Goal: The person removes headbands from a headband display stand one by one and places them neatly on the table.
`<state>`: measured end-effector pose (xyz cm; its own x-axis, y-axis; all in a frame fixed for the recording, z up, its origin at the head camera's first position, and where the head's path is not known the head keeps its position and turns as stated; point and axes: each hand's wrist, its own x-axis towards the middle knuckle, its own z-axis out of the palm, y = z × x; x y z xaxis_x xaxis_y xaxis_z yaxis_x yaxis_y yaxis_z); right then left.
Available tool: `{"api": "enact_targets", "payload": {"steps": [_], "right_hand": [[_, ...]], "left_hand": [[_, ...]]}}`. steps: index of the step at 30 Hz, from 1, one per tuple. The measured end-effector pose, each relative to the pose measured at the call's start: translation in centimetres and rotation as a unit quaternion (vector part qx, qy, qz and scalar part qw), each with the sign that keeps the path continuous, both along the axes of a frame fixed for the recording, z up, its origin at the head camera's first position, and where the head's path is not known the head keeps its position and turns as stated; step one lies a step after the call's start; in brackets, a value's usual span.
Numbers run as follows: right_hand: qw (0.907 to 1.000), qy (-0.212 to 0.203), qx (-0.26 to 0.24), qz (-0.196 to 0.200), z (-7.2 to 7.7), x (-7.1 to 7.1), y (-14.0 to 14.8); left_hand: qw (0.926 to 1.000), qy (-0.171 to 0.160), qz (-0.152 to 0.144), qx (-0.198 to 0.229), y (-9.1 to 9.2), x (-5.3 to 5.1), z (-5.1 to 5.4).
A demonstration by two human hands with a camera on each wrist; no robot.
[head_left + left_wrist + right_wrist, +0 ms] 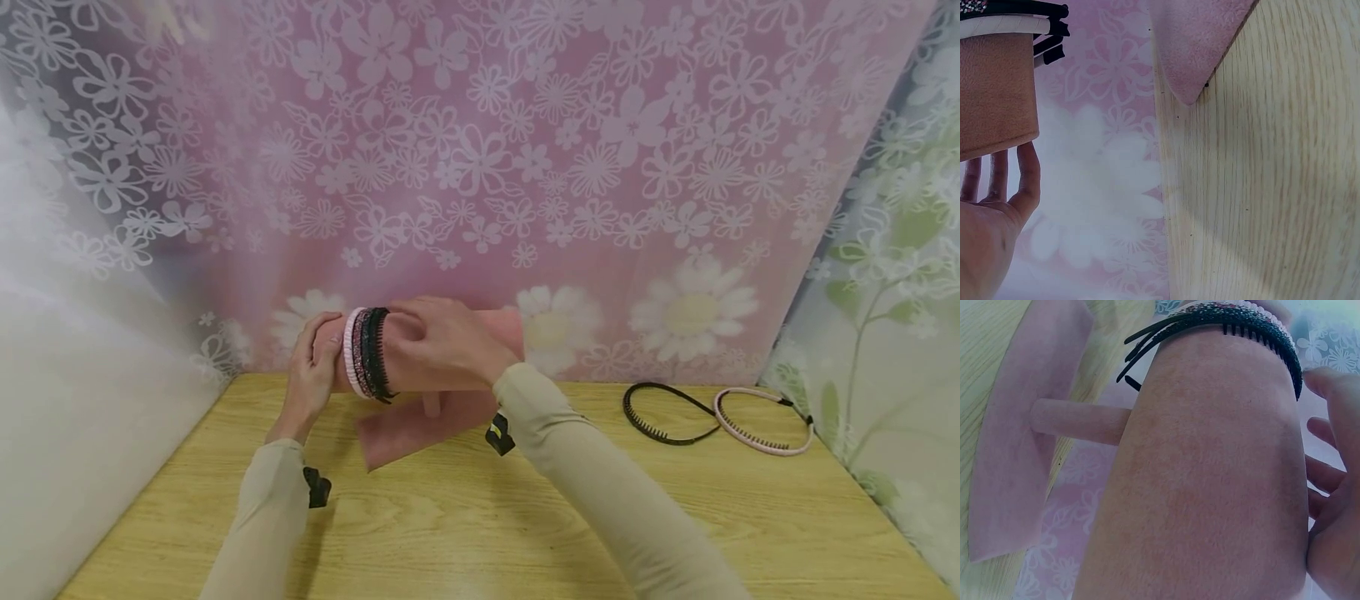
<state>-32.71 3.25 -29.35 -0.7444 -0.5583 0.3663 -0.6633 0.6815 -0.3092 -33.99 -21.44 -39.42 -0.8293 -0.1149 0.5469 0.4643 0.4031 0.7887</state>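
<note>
A pink plush headband stand has a horizontal roll on a short post above a curved base. Several headbands sit side by side near the roll's left end: a pale pink one, a glittery one, and a black toothed one innermost. My left hand holds the roll's left end, its fingers against the end's edge in the left wrist view. Over the roll's top lies my right hand, fingers loosely bent along the far side, with a fingertip close to the black headband.
On the wooden table at the right lie a black toothed headband and a pale pink one, their ends meeting. A pink floral curtain hangs just behind the stand, and white sheeting borders the left side.
</note>
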Motion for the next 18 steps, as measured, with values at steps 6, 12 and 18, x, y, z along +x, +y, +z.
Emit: {"api": "enact_targets", "payload": {"steps": [6,12,18], "right_hand": [[0.9971,-0.009,0.062,-0.043,0.3,-0.1,-0.7],[0.9932,0.004,0.101,-0.059,0.2,-0.3,-1.3],[0.9919,0.014,0.112,-0.058,0.1,-0.4,-1.6]], "left_hand": [[1.0,-0.001,0.001,0.003,-0.1,0.0,0.0],[1.0,-0.002,0.002,0.003,-0.1,0.0,0.0],[1.0,-0.002,-0.005,0.004,-0.1,0.0,-0.1]]}}
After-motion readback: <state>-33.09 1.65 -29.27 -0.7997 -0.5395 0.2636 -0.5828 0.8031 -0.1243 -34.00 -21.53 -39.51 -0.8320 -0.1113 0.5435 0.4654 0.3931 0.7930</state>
